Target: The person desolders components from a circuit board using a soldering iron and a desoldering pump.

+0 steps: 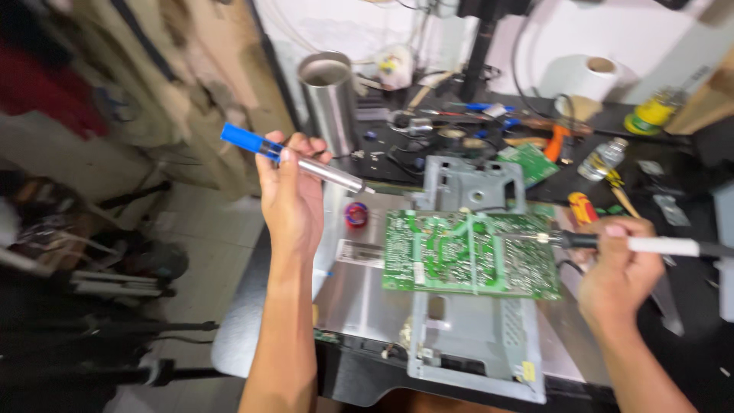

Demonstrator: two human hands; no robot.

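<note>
My left hand (292, 195) is raised above the bench's left side, gripping a desoldering pump (306, 160) with a blue top and a silver barrel, tip pointing right. My right hand (621, 268) holds a soldering iron (627, 243) with a white and black handle. Its metal tip rests over the right part of a green circuit board (470, 254). The board lies solder side up on a grey metal chassis (474, 336).
A steel cylinder cup (329, 95) stands at the back left. Behind the board lie a small spool (356, 214), a second green board (530, 162), screwdrivers (583, 205), pliers, a small bottle (602, 158), a paper roll (592, 76) and cables. Tripods (115, 283) lean at the left.
</note>
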